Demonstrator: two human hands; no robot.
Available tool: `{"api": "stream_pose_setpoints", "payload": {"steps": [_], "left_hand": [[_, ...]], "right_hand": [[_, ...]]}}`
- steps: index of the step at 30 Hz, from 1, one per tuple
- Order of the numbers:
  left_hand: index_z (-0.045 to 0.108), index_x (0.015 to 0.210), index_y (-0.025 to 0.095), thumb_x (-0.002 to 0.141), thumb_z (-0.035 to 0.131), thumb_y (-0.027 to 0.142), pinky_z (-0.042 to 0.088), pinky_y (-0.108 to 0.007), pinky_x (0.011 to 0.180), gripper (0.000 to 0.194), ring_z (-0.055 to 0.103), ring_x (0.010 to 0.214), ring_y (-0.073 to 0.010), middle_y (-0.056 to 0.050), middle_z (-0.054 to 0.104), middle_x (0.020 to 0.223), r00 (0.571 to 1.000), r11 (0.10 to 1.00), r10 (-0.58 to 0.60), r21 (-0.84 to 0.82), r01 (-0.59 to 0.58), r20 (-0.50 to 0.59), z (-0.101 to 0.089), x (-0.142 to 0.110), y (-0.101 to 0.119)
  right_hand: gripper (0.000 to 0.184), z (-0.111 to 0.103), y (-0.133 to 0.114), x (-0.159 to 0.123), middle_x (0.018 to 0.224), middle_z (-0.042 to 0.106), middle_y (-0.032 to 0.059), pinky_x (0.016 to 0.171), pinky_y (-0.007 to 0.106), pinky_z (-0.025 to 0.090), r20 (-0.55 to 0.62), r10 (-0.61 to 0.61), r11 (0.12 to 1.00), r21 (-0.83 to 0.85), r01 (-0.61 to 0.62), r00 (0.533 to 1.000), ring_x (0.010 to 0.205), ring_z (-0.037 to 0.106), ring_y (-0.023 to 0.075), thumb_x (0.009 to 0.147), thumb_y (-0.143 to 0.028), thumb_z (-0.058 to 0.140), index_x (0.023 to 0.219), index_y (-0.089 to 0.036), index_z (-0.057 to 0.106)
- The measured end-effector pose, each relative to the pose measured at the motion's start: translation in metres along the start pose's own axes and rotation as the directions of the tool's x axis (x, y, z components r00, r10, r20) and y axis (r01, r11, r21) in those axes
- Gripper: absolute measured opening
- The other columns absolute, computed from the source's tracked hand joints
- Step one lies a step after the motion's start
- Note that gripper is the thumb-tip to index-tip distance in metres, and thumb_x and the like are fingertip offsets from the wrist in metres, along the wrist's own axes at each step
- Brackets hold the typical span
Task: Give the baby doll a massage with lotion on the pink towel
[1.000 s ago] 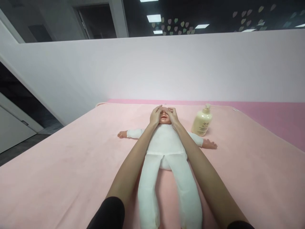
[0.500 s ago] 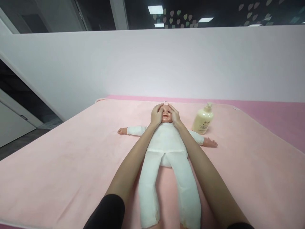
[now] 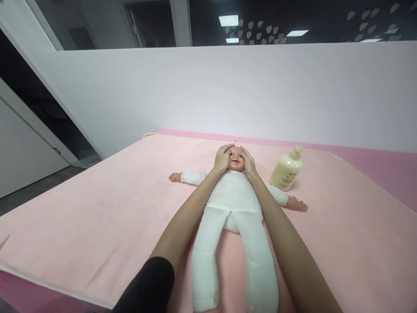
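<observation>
Pink cloth [image 3: 130, 195] spreads wide on both sides; the doll [image 3: 233, 189] lies face up, head near its far edge. Left hand [image 3: 223, 158] and right hand [image 3: 249, 162] cup the head, fingers extended, pressure hard to judge. A bottle [image 3: 286, 170] stands close by the doll's arm, before the wall [image 3: 228, 91].

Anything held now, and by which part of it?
White cloth-bodied doll, cupped at its shiny, rounded head: left hand on one side, right hand on the other. Firm grip or light touch: can't tell.
</observation>
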State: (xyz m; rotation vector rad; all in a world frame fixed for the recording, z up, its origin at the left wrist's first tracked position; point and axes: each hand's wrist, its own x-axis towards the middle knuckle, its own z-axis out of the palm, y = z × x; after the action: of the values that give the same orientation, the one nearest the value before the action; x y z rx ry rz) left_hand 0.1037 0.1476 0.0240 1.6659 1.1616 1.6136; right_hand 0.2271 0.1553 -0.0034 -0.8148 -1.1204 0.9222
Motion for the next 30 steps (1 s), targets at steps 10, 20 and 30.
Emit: {"api": "stream_pose_setpoints", "payload": {"steps": [10,20,30], "left_hand": [[0.069,0.105,0.019,0.083,0.044,0.023,0.04,-0.033,0.105,0.034,0.055,0.114,-0.019,-0.006,0.066,0.117,1.0,1.0,0.029,-0.013,-0.029,-0.001,-0.003,-0.007,0.01],[0.067,0.111,0.02,0.078,0.054,0.02,0.039,-0.034,0.106,0.036,0.055,0.116,-0.0198,-0.006,0.063,0.122,0.999,0.999,0.035,0.011,-0.035,0.034,-0.002,-0.005,0.005],[0.069,0.107,0.019,0.08,0.038,0.015,0.04,-0.032,0.105,0.041,0.055,0.116,-0.0184,-0.004,0.064,0.12,1.0,1.0,-0.015,-0.007,0.015,0.0,-0.002,-0.005,0.004]], "right_hand": [[0.051,-0.005,0.0,-0.004,0.125,0.061,0.0046,0.108,0.037,0.038,0.0,0.032,0.999,0.0,-0.032,0.999,0.119,0.053,0.0207,0.067,-0.044,0.071,0.112,-0.021,0.065],[0.038,-0.007,-0.012,-0.005,0.119,0.065,-0.0004,0.107,0.039,0.042,0.013,0.23,0.96,0.163,-0.229,0.973,0.12,0.054,0.0188,0.072,-0.022,0.056,0.108,-0.024,0.067],[0.046,-0.003,-0.016,-0.006,0.121,0.064,-0.0017,0.108,0.036,0.041,-0.029,0.272,0.944,0.202,-0.261,0.962,0.119,0.055,0.0183,0.066,-0.015,0.05,0.108,-0.023,0.067]]}}
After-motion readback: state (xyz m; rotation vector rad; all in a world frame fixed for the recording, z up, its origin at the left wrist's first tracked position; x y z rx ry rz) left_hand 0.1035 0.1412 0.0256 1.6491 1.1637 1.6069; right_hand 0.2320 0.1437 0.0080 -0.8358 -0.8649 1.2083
